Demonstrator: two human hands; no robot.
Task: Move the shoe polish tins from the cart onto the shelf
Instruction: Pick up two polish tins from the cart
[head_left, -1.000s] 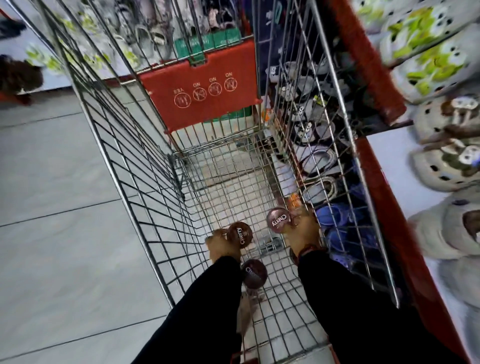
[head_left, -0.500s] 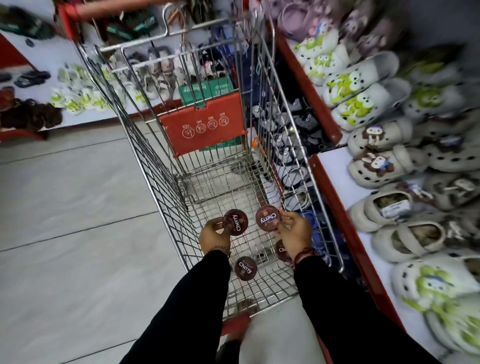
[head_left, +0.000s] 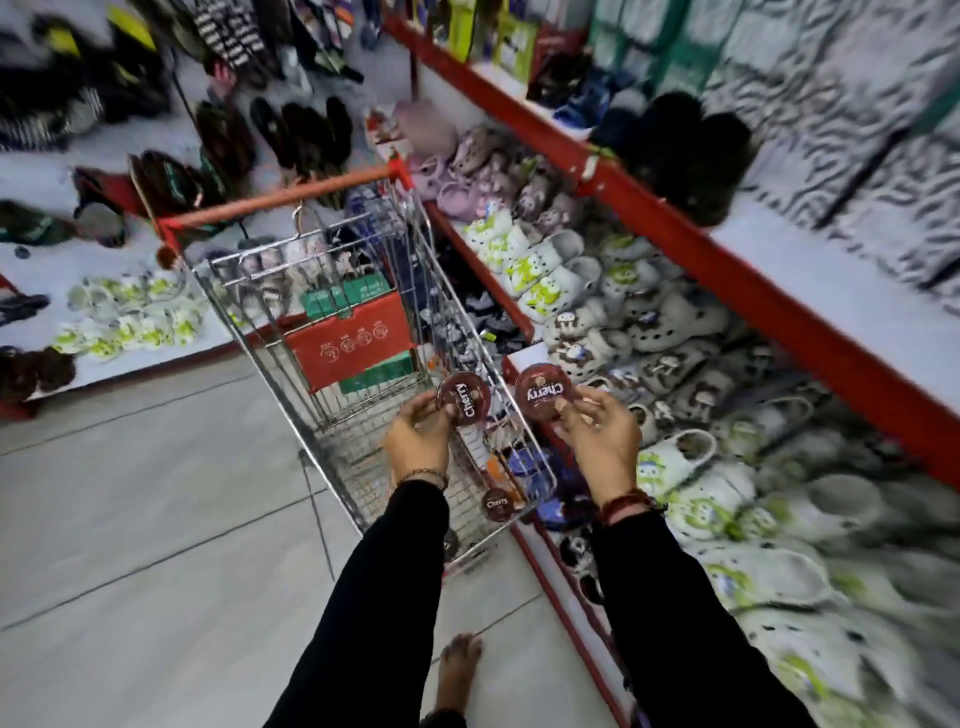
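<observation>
My left hand (head_left: 420, 437) holds a round dark-red tin marked Cherry (head_left: 464, 398) above the wire cart (head_left: 260, 332). My right hand (head_left: 597, 434) holds a second Cherry tin (head_left: 542, 393) over the cart's right rim, close to the red-edged shelf (head_left: 691, 244). A third Cherry tin (head_left: 500, 505) lies on the cart's floor near its closest corner. Another dark round thing (head_left: 450, 543) shows beside my left sleeve; what it is, I cannot tell.
The shelves on the right are packed with white and green clogs (head_left: 550, 280). A bare white patch (head_left: 524, 358) shows on the lower shelf by the cart. Grey floor tiles (head_left: 156, 519) spread to the left. My bare foot (head_left: 457, 670) is on the floor. More shoes line the far wall.
Both hands have lifted their tins up out of the cart basket and toward the right. My view has pulled up and back, showing more of the shelves.
</observation>
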